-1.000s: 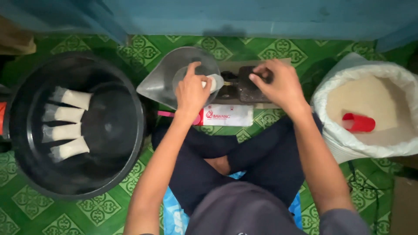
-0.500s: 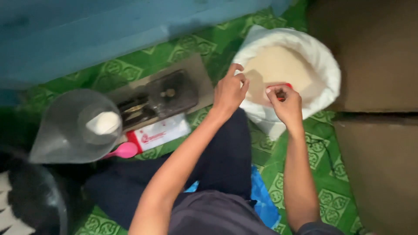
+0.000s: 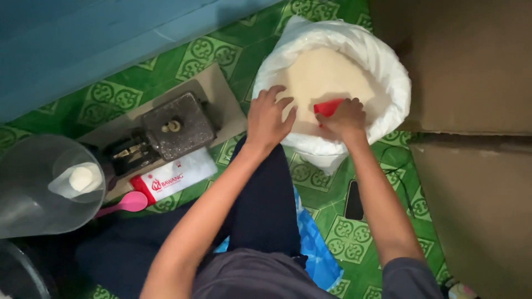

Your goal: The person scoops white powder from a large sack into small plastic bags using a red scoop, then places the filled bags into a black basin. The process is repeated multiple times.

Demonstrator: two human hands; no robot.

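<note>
A white sack [image 3: 388,72] full of pale rice [image 3: 327,75] stands open on the green patterned floor. My right hand [image 3: 344,119] grips a red plastic cup [image 3: 328,106] that lies in the rice near the sack's front edge. My left hand [image 3: 269,119] rests with spread fingers on the sack's near rim, just left of the cup. A small filled clear bag [image 3: 83,178] sits in the metal pan [image 3: 33,188] of a balance scale [image 3: 174,130] at the left.
A white packet with a red end [image 3: 174,177] and a pink scoop [image 3: 124,204] lie by the scale. Brown cardboard [image 3: 471,66] fills the right side. A dark phone [image 3: 353,200] lies on the floor. The blue wall [image 3: 83,39] runs behind.
My view has swung right from the scale to the sack. Both hands left the scale; the right closed on the red cup and the left settled on the sack's rim.
</note>
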